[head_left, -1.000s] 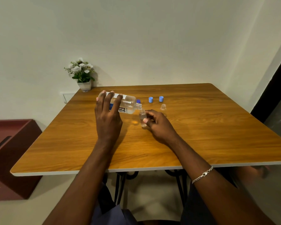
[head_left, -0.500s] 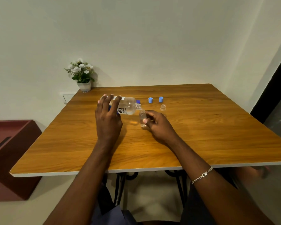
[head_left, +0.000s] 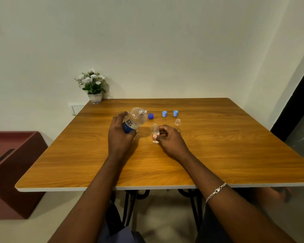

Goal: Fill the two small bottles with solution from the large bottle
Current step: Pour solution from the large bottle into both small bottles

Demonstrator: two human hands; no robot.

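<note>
I see the left hand [head_left: 120, 139] gripping the large bottle [head_left: 135, 120], slanted, open top up, over the table [head_left: 235, 155]. The right hand [head_left: 171, 140] pinches one small bottle [head_left: 155, 133] standing there; the other small bottle [head_left: 177, 122] stands near it.

A wood table [head_left: 218, 155] stands against a pale wall [head_left: 147, 41]. A plant [head_left: 93, 83] sits far left, and a red box [head_left: 16, 155] is on the floor [head_left: 7, 230].
</note>
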